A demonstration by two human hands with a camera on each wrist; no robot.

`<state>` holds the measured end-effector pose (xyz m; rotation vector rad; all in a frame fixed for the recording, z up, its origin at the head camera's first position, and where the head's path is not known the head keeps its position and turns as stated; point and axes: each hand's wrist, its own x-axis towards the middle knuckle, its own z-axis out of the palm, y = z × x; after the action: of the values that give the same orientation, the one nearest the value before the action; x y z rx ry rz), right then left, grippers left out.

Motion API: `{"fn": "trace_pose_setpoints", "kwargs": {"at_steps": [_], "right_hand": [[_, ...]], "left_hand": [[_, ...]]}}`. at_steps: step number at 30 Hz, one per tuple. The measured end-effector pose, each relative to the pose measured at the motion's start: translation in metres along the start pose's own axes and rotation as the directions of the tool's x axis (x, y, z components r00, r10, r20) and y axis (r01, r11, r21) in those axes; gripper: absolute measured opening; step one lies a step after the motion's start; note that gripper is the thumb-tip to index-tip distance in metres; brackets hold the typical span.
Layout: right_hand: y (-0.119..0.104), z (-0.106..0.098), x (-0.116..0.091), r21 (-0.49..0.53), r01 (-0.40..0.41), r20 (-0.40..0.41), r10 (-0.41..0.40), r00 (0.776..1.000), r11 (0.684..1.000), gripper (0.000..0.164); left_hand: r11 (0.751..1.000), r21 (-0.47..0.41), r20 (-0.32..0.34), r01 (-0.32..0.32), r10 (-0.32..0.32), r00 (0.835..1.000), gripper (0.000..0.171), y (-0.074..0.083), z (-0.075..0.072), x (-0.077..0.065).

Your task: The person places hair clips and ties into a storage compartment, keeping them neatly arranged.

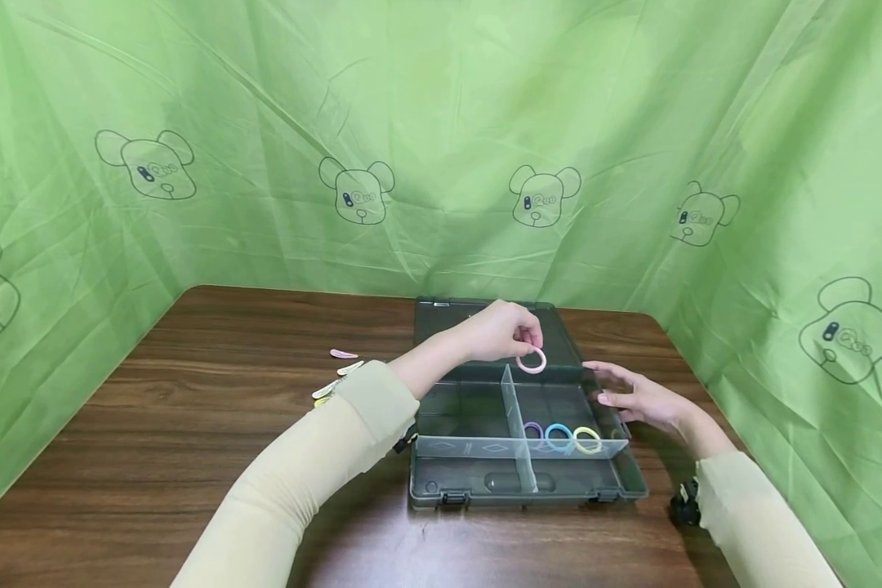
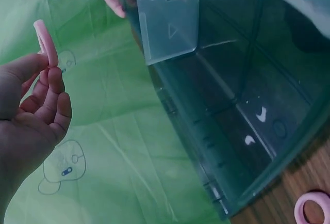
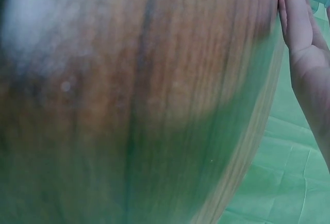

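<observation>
Between thumb and fingertips my left hand [image 1: 501,331] pinches a pink hair tie [image 1: 533,371], a smooth ring held above the back of the dark translucent organizer box [image 1: 478,494]. The left wrist view shows that same ring almost edge-on. My right hand [image 1: 650,402] touches the box's right side, its fingers extended along the edge. In the right back compartment, purple [image 1: 533,426], blue [image 1: 559,428] and yellow [image 1: 592,432] hair ties stand in a row against the front divider [image 1: 441,446]. The box's lid [image 1: 441,322] lies folded back.
Several small hair clips [image 1: 344,354] lie on the wooden table [image 1: 154,457] left of the box, partly behind my left sleeve. Another pink hair tie [image 2: 300,209] is on the table in the left wrist view. Green cloth [image 1: 441,106] surrounds the table's back and sides.
</observation>
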<state>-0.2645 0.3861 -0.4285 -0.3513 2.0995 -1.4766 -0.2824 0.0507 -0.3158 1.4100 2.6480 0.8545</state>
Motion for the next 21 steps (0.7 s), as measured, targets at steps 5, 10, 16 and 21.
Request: {"fn": "trace_pose_setpoints", "kwargs": {"at_steps": [5,10,16,21], "right_hand": [[0.001,0.0,0.0,0.003,0.0,0.002,0.0,1.0,1.0,0.062],[0.002,0.0,0.001,0.003,0.002,-0.003,-0.002,1.0,1.0,0.061],[0.003,-0.002,0.0,0.005,-0.009,-0.005,0.009,1.0,1.0,0.062],[0.003,-0.001,0.001,0.003,-0.007,0.0,0.007,1.0,1.0,0.061]], "left_hand": [[1.0,0.017,0.039,-0.009,0.008,0.999,0.005,0.001,0.011,0.007],[1.0,0.026,0.061,-0.009,0.008,0.998,0.005,0.002,0.02,0.014],[0.998,0.064,0.119,-0.022,0.014,0.993,0.005,0.002,0.033,0.023],[0.996,0.079,0.163,-0.037,0.024,0.986,0.005,-0.001,0.044,0.025]]}}
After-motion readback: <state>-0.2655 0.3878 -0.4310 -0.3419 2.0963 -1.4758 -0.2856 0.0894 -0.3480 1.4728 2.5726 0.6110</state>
